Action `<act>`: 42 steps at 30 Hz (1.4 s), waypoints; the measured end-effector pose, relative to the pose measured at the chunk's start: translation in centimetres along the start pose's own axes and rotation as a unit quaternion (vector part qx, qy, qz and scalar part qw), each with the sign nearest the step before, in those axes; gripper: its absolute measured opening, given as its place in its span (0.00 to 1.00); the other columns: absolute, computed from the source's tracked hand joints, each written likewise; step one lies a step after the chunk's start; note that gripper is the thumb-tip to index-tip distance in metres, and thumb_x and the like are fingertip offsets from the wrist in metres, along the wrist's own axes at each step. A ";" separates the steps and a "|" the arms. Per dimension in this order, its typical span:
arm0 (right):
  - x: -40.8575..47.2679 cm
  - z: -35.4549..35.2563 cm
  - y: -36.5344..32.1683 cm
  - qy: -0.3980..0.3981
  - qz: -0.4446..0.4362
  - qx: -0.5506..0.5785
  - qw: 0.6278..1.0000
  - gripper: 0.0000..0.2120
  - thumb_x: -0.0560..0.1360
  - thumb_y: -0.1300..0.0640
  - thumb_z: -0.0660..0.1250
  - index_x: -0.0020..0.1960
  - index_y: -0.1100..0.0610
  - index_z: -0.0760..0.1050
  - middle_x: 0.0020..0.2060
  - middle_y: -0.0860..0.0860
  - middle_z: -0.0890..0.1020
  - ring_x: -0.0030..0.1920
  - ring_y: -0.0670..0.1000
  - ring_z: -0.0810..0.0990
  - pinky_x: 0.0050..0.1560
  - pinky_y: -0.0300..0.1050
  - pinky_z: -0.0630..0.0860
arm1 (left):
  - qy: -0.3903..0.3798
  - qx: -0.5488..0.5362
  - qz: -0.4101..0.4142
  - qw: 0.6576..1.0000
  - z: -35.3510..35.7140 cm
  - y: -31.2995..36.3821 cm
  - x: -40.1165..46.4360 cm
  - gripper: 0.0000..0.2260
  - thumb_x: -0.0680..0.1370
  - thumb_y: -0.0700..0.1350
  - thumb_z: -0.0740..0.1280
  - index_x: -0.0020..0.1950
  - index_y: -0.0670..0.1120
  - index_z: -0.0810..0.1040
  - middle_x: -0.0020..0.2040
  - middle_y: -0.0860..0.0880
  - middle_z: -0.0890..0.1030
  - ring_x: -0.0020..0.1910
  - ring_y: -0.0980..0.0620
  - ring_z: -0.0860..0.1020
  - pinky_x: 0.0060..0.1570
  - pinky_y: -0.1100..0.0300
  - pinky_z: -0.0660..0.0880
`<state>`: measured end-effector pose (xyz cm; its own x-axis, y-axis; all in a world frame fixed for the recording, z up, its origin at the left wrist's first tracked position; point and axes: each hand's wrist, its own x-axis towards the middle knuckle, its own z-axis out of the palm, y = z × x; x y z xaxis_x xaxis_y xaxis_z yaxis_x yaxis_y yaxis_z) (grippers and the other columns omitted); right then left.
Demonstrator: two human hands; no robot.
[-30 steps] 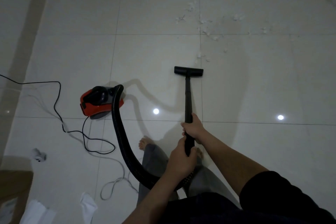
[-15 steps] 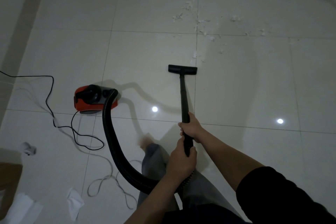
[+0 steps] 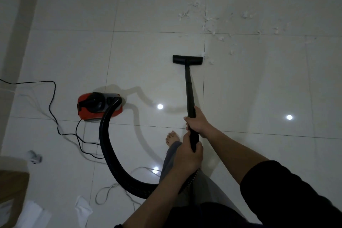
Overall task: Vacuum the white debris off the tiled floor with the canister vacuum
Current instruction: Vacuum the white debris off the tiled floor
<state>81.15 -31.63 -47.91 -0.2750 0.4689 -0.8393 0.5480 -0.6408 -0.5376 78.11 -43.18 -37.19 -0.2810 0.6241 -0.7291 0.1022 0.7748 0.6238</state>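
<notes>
Canister vacuum, red and black, sits left on glossy white tiled floor. Black ribbed hose loops to black wand. My left hand grips wand low, right hand wraps it higher. Black floor nozzle flat on tile, white fluffy debris scattered just beyond, right.

The glossy tiled floor was pale grey-white, crossed by thin darker grout lines. Scattered fluffy debris toward its far right corner was white. The small plastic canister vacuum was red with a black top; its ribbed hose, rigid wand and flat floor nozzle were black. A thin power cord was black, a second looped cable white.
</notes>
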 end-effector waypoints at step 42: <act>12.5 -5.4 -15.3 0.009 0.015 -0.013 1.000 0.38 0.80 0.62 0.64 0.81 0.49 0.45 0.55 0.57 0.77 0.33 0.51 0.78 0.32 0.41 0.77 | 0.025 -0.002 -0.021 0.999 -4.0 12.3 15.7 0.22 0.80 0.49 0.59 0.74 0.52 0.60 0.57 0.48 0.79 0.53 0.50 0.79 0.61 0.47 0.73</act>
<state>73.59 -12.71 -49.76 -0.2442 0.4614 -0.8530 0.5763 -0.6383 -0.5103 71.12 -24.29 -39.86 -0.3331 0.5851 -0.7394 0.0852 0.7997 0.5944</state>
